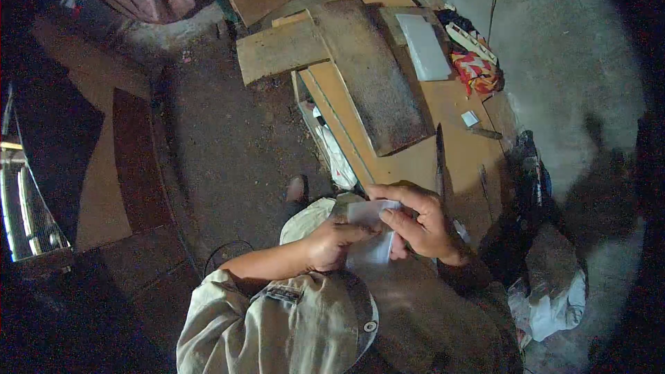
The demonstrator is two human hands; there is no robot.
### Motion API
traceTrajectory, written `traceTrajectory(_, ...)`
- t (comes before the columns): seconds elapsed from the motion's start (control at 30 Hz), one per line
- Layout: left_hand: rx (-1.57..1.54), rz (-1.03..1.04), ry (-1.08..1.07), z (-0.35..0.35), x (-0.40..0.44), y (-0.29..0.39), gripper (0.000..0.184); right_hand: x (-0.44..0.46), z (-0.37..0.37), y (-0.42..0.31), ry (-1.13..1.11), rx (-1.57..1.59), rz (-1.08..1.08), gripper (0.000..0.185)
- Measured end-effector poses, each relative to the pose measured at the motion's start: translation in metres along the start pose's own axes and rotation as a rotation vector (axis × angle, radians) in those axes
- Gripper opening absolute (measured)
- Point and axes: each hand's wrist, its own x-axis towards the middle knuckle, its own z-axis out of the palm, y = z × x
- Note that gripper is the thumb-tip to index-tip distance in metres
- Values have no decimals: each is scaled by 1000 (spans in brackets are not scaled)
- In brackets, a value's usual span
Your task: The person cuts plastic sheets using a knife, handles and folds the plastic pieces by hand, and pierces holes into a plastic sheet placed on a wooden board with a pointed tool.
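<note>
Close to my body, both hands are closed on a small whitish sheet (372,255), thin and slightly see-through; I cannot tell whether it is paper or plastic. My left hand (334,244) pinches its left side, with the thumb lying across the front. At the upper right edge, my right hand (421,221) grips it between thumb and fingers. Some fingertips are hidden behind the sheet. Just beyond my hands is a low wooden table (415,166). A long, narrow dark blade-like piece (440,159) lies on it.
A worn dark board (374,76) and a bare wooden plank (280,52) lie across the table. Farther right are a white sheet stack (424,48), a red-and-yellow cloth (476,73) and a small white square (470,118). Plastic bags (554,308) lie on the floor at right.
</note>
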Motion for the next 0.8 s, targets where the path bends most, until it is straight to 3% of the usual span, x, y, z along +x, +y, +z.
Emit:
traceTrajectory(0.07, -20, 19, -43, 1, -2, -1, 36, 1, 0, -2, -6, 29, 64, 29)
traceTrajectory(0.13, 44, -12, 159, 6, -7, 1, 35, 2, 1, 0, 49, -95, -14, 30)
traceTrajectory(0.17, 45, -13, 159, 4, -6, 0, 35, 2, 1, 1, 68, -136, -40, 31)
traceTrajectory(0.23, 46, 48, -8, -2, 0, -3, 35, 2, 0, 3, 28, -209, -57, 32)
traceTrajectory(0.37, 36, 42, 47, 3, -2, -2, 33, 2, 3, 2, 85, -134, -148, 28)
traceTrajectory(0.43, 130, 21, 64, 6, -4, 3, 32, 1, 0, 6, -38, -65, -90, 30)
traceTrajectory(0.57, 55, 58, -1, 5, 1, 0, 30, -1, 1, 6, -27, -22, -85, 33)
traceTrajectory(0.67, 29, 36, 96, 12, 1, 11, 31, 1, -5, -4, 4, -97, 1, 47)
traceTrajectory(0.73, 7, 35, 210, 7, 4, 17, 35, 7, -9, -11, 135, -593, -367, 69)
traceTrajectory(0.77, 120, 137, 63, 7, 6, 25, 37, 6, -8, -11, 132, -595, -339, 87)
traceTrajectory(0.8, 125, 140, 61, 4, 10, 24, 37, 7, -8, -17, 134, -597, -345, 87)
